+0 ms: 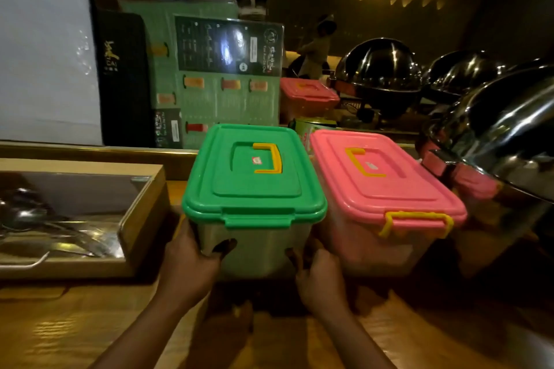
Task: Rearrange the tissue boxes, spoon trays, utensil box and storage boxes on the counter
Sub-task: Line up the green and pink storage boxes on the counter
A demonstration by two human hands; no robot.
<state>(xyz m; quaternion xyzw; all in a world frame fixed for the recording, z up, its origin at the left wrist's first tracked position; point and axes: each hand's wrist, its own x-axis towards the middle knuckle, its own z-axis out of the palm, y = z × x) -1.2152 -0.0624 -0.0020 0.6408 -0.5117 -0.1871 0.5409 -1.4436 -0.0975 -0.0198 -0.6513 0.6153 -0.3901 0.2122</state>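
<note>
Both hands on the green box now: left hand clamps its left side, right hand its right, at the desk centre. Pink box sits just beside it (lid latched), spoon tray left.

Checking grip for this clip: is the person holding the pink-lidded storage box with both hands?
No. Both the left hand and right hand grip the green-lidded box; the pink-lidded box sits untouched beside it.

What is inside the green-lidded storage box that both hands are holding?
It cannot be seen. The green lid is shut, and the green-lidded storage box has cloudy walls showing only a greenish tint, partly covered by the left hand and right hand.
</note>
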